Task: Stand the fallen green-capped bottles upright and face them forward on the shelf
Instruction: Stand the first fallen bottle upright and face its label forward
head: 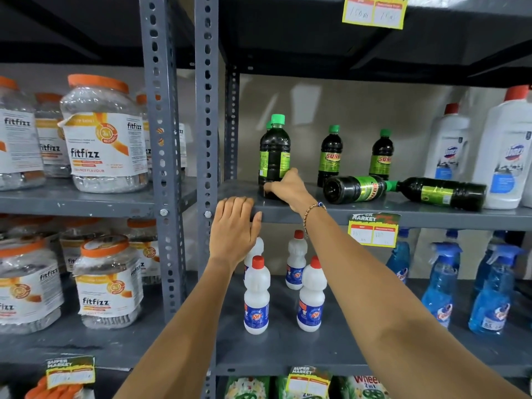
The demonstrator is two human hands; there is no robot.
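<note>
- "fitfizz" on white labels of orange-lidded jars [105,133], left shelves
- "SUNN…" partly readable on green labels of upright green-capped bottles [331,156] and the fallen bottle [355,189]
- "SUPER MARKET" on yellow price tag [373,229]; handwriting illegible
- "Wheel 2in1" on packet [365,385], bottom shelf
- small white bottles [256,303]: logo unreadable

The right hand [285,187] covers the lower front of the upright green-capped bottle [274,151], and its label faces sideways, so the name is unreadable. A second green cap [268,125] peeks from behind it; that bottle's body is hidden. The handwriting on the price tag [372,233] is too blurred to read. The white bottle [509,151] is cut by the right edge.
</note>
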